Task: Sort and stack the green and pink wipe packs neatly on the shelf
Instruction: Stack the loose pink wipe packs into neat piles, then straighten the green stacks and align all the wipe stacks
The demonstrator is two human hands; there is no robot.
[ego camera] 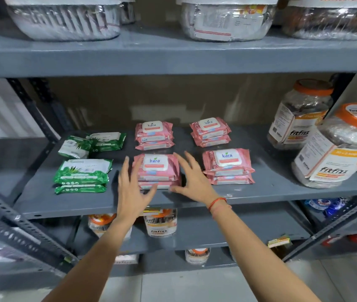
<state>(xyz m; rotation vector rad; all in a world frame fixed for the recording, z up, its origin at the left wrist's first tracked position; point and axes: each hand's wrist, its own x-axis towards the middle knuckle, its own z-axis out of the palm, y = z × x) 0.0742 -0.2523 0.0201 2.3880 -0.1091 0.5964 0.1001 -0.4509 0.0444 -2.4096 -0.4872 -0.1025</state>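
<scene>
Grey metal shelving fills the view, and the middle shelf (195, 203) carries the wipe packs. Four pink stacks stand on it: a far stack (154, 136) of three and a far right stack (210, 131) of two or three, both with "kara" on their white lids, then a near middle stack (157, 171) and a near right stack (227, 166) marked the same. On the left lie the green packs: a near green stack (82, 176) of two with aloe leaves printed on it, and behind it two loose green packs (92, 143) overlapping at an angle.

The person's left hand (130, 186) and right hand (191, 175) flank the near middle stack, fingers spread wide and holding nothing; the palms sit just beside its sides, and contact cannot be judged. A red thread bracelet (216, 202) circles the right wrist.

At the right end stand two clear jars (334, 149) with orange lids, labelled "fitfizz". Foil-wrapped tubs (64, 18) sit on the shelf above, and more "fitfizz" jars (160, 223) below.
</scene>
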